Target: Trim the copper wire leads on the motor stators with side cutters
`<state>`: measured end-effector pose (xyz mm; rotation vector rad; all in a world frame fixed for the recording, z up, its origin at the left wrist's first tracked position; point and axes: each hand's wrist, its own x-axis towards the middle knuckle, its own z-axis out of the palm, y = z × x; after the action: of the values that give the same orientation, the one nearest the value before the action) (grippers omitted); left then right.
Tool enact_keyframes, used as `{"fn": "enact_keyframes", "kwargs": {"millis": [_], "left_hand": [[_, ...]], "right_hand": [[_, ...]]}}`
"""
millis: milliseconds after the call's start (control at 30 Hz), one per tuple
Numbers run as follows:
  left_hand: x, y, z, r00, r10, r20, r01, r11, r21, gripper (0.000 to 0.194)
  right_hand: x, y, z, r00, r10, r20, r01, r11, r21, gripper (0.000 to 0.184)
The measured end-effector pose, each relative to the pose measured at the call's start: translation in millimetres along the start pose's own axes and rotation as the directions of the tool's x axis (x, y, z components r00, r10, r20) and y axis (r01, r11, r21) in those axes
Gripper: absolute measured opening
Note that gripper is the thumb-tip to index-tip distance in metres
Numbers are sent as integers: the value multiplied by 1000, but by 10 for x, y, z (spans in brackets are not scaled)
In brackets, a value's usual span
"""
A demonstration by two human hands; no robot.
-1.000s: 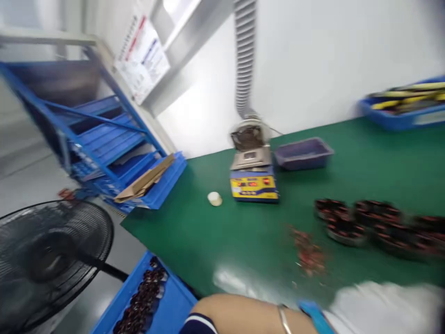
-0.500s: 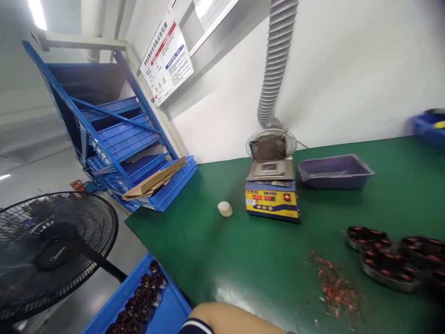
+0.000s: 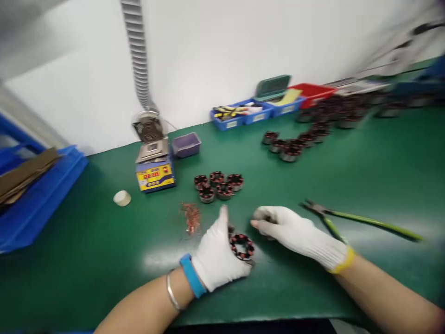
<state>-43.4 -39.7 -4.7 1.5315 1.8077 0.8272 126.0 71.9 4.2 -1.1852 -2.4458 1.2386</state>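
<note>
My left hand (image 3: 220, 255), in a white glove with a blue band at the wrist, curves round a motor stator (image 3: 251, 240), a ring with black and copper-coloured coils. The thumb points up and away while the other fingers reach round the near side. To the right is my right hand (image 3: 283, 227), gloved, its fingers curled together; whatever they may hold is hidden. A pair of green-handled cutting pliers (image 3: 368, 222) lies beside my right wrist. Just beyond my hands several more stators (image 3: 224, 190) stand in a cluster, and copper wire scraps (image 3: 192, 218) lie left of them.
A yellow-and-blue electric unit (image 3: 155, 177) stands under a flexible duct (image 3: 137, 55). Near it are a purple tray (image 3: 187, 145) and a white round piece (image 3: 122, 198). Along the wall sit blue bins (image 3: 231, 124) and a red bin (image 3: 311, 90). Further stators (image 3: 290, 152) occupy the back right.
The view has swung right, and the fan and the blue crate of dark parts have left it. Both gloved hands, the stator in my left hand and the pliers are now visible.
</note>
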Motion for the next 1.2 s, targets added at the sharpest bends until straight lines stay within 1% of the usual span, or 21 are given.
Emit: {"fn": "enact_keyframes", "kwargs": {"millis": [67, 167, 300, 400, 467, 600, 633, 667, 700, 733, 767, 800, 833, 867, 900, 933, 967, 1033, 1067, 1100, 1200], "left_hand": [[30, -62, 55, 999, 50, -19, -50, 999, -8, 120], [21, -78, 90, 997, 78, -16, -78, 997, -21, 121], [14, -52, 87, 996, 83, -17, -83, 997, -6, 123], [37, -46, 74, 995, 95, 11, -95, 995, 10, 125], [49, -43, 64, 996, 78, 44, -79, 997, 22, 125], [52, -38, 57, 995, 72, 65, -75, 996, 57, 120], [52, -41, 58, 995, 71, 66, -75, 995, 72, 119], [52, -48, 61, 995, 68, 68, -74, 993, 90, 118], [54, -58, 63, 995, 68, 69, -76, 991, 112, 117], [57, -71, 66, 995, 75, 73, -84, 988, 132, 116], [61, -85, 68, 993, 90, 79, -101, 984, 149, 116], [65, -100, 69, 990, 111, 87, -124, 979, 161, 114], [69, -112, 68, 987, 134, 94, -148, 975, 168, 113], [73, -121, 67, 984, 151, 98, -166, 971, 170, 111], [76, -125, 65, 982, 159, 102, -175, 970, 169, 110], [79, -126, 63, 982, 158, 103, -174, 970, 170, 110], [80, -123, 61, 983, 152, 103, -168, 970, 173, 110], [83, -115, 60, 983, 147, 108, -165, 968, 187, 109], [83, -112, 60, 983, 150, 109, -169, 965, 199, 108], [85, -112, 62, 982, 153, 107, -173, 962, 211, 107], [91, -127, 65, 980, 174, 100, -193, 953, 235, 105]], "right_hand": [[-22, -50, -25, 998, 20, 62, -22, 999, 24, 31], [36, -193, 29, 992, -44, 121, 40, 999, 32, 26], [107, -245, 136, 997, -29, 76, 17, 988, 157, 17], [109, -178, 110, 998, 53, 27, -58, 968, 242, 16], [58, -138, 37, 992, 126, 2, -125, 979, 159, 14], [-144, -92, -103, 980, 198, -30, -201, 967, -154, 10], [-203, -83, -114, 974, 215, -68, -224, 953, -206, 11], [-262, -77, -111, 962, 223, -157, -256, 936, -241, 14], [-319, -76, -93, 938, 202, -282, -277, 926, -258, 18], [-372, -80, -58, 906, 142, -398, -261, 929, -263, 23], [-420, -89, -8, 880, 48, -473, -198, 942, -272, 31], [-460, -101, 55, 870, -62, -489, -97, 951, -292, 43], [-489, -111, 129, 882, -168, -441, 20, 947, -319, 61], [-508, -114, 209, 905, -243, -350, 116, 931, -347, 80], [-516, -108, 287, 929, -267, -257, 159, 913, -375, 93], [-516, -91, 358, 949, -245, -198, 148, 901, -408, 97], [-511, -66, 415, 965, -197, -175, 103, 894, -436, 88], [-502, -8, 479, 983, -95, -156, 13, 889, -457, 53], [-502, 14, 486, 988, -59, -145, -13, 891, -454, 40], [-505, 26, 480, 991, -32, -129, -29, 895, -445, 34], [-526, 2, 430, 994, 34, -106, -74, 916, -395, 32]]}}
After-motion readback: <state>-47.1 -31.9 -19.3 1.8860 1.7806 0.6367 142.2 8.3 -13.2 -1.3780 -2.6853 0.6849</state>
